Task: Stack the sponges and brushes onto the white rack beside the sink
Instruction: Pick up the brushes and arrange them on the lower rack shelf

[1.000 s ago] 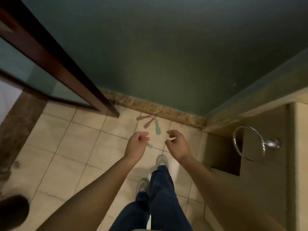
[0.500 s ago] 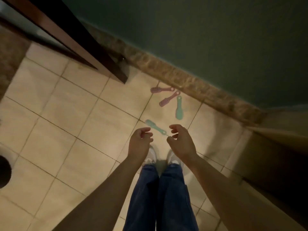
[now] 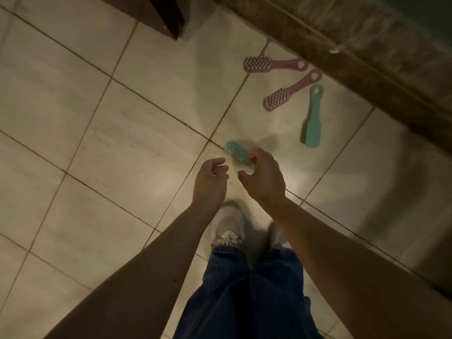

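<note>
The teal brush [image 3: 236,152] shows blurred at 11 o'clock from your right hand [image 3: 265,178], handle under curled fingers [image 3: 256,152] (grip unclear). Your left hand [image 3: 211,178] hangs loosely curled, empty. At 1 o'clock lie pink brushes [image 3: 276,64] and a second teal brush [image 3: 313,123].

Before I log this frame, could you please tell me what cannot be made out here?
- Head view: the nearest teal brush is motion-blurred and its handle is hidden behind the right hand, so whether the hand grips it or only hovers over it cannot be told.
- Head view: the white rack, the sink and the sponges lie outside the frame.
- Head view: the dark wooden post is cut off by the top edge.
</note>
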